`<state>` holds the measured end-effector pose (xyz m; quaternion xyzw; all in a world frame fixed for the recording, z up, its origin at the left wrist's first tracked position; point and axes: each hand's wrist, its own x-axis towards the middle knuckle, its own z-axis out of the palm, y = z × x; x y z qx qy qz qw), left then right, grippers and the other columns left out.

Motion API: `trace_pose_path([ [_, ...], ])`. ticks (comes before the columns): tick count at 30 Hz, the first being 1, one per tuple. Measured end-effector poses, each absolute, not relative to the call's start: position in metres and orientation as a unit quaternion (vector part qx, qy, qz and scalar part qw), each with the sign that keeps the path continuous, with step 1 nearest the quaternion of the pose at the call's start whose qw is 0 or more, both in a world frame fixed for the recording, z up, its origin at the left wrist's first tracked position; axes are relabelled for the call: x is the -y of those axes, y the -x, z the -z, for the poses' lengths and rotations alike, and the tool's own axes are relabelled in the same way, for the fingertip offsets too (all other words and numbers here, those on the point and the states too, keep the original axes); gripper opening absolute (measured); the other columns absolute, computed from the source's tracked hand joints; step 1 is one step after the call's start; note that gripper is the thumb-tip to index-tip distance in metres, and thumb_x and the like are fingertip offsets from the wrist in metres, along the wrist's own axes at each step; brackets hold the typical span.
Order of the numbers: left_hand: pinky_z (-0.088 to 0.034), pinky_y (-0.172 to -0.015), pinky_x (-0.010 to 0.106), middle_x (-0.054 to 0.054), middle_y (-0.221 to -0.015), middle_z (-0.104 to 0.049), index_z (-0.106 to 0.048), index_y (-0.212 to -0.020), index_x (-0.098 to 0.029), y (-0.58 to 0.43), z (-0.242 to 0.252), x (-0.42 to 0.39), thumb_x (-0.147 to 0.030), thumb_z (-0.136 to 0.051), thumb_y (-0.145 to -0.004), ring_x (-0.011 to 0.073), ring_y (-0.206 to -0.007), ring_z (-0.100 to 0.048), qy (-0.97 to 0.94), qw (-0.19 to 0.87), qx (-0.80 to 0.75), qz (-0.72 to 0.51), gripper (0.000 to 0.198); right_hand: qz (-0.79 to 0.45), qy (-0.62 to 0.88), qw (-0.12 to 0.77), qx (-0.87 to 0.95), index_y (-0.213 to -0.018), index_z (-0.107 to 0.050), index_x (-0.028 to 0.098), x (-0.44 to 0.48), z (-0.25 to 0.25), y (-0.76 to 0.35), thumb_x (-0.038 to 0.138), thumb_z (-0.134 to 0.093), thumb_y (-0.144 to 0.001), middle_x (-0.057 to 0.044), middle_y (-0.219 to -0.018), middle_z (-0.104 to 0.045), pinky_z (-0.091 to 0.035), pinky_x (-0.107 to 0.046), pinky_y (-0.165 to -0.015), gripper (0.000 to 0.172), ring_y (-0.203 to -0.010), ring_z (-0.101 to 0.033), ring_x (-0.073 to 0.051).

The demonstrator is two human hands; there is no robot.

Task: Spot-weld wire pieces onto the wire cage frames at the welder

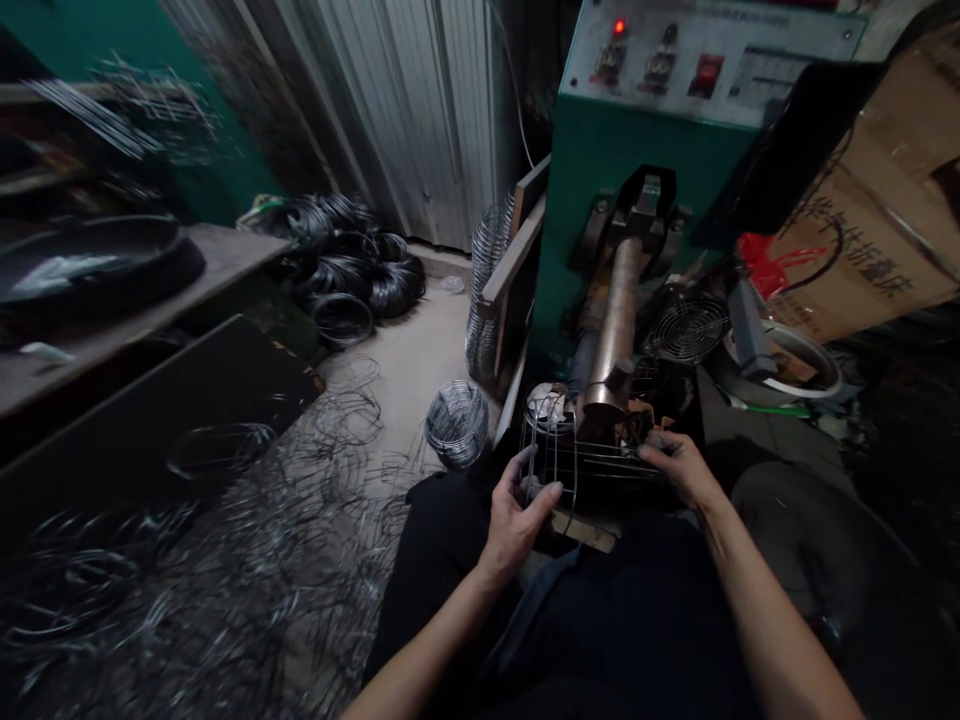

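Observation:
In front of my knees is a wire frame (576,462) of thin metal rods, just under the end of the machine's thick metal cylinder (616,320). My left hand (516,518) has its fingers curled round the left side of this frame, thumb on a rod. At the right, my right hand (684,470) pinches the far ends of the frame's long rods between thumb and fingers. The frame's exact shape is hard to make out against the dark background.
A green machine (559,210) with a lit red lamp (619,27) stands ahead. Stacked wire rings (457,425) sit on the floor, loose wire pieces (277,560) spread left. Wire coils (352,260) lie by the wall; a round pan (817,355) and cardboard box (885,190) are at right.

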<state>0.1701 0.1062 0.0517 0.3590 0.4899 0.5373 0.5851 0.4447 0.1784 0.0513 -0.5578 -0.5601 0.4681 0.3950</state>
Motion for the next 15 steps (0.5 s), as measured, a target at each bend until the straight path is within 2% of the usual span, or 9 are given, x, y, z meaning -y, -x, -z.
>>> trace_pose_path([
  [10, -0.039, -0.057, 0.019, -0.005, -0.07, -0.048, -0.054, -0.134, -0.016, -0.1736, -0.046, -0.1112, -0.038, -0.081, -0.074, 0.0084, -0.062, -0.042, -0.364, 0.584, -0.479, -0.545, 0.069, -0.468, 0.559, 0.397, 0.558, -0.055, -0.038, 0.02, -0.1823, -0.0495, -0.4482, 0.059, -0.079, -0.066, 0.005, -0.059, -0.031, -0.023, -0.027, -0.056, 0.058, -0.057, -0.028, -0.011],
  [15, -0.039, -0.049, 0.02, -0.009, -0.06, -0.042, -0.052, -0.132, -0.017, -0.1752, -0.0446, -0.113, -0.04, -0.079, -0.075, 0.0076, -0.051, -0.041, -0.34, 0.625, -0.442, -0.547, 0.068, -0.471, 0.552, 0.403, 0.557, -0.055, -0.041, 0.019, -0.1858, -0.0474, -0.4524, 0.052, -0.079, -0.07, 0.005, -0.059, -0.033, -0.022, -0.027, -0.056, 0.052, -0.056, -0.03, -0.011],
])
